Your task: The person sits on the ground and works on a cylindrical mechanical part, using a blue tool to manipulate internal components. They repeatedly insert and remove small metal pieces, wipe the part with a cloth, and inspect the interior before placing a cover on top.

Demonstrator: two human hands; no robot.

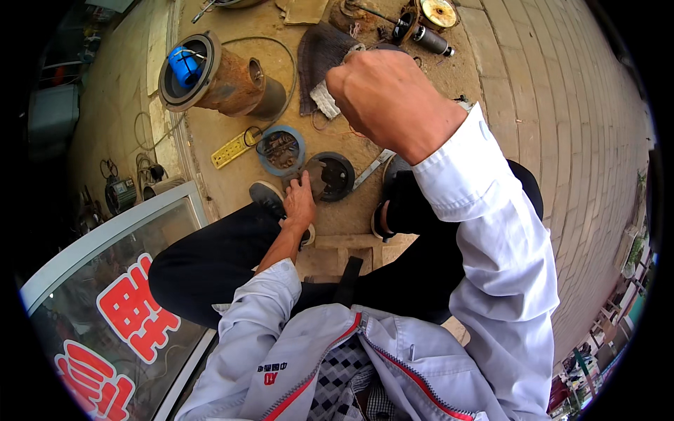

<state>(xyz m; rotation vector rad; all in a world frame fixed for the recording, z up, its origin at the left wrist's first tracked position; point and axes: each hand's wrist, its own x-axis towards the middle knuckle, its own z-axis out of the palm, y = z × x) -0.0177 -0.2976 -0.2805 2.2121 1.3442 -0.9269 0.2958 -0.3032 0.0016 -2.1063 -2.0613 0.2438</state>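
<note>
My left hand (300,202) reaches down between my knees, its fingers closed at the edge of a thin grey-brown flat piece (315,179). That piece overlaps a round black metal part (338,177) on the ground. Beside it lies a blue-rimmed bowl (302,149) with dark bits inside. My right hand (393,98) is raised in a fist, higher and further out; whatever it grips is hidden behind the knuckles. Beyond this fist are a dark cloth (314,59) and a whitish rag (324,99).
A rusty pump casing (235,81) holding a blue cylinder (184,67) stands far left, near a yellow power strip (230,150) and cable. A flat metal strip (372,168) touches the black part. A glass door (133,309) borders my left; brick paving (554,140) lies right.
</note>
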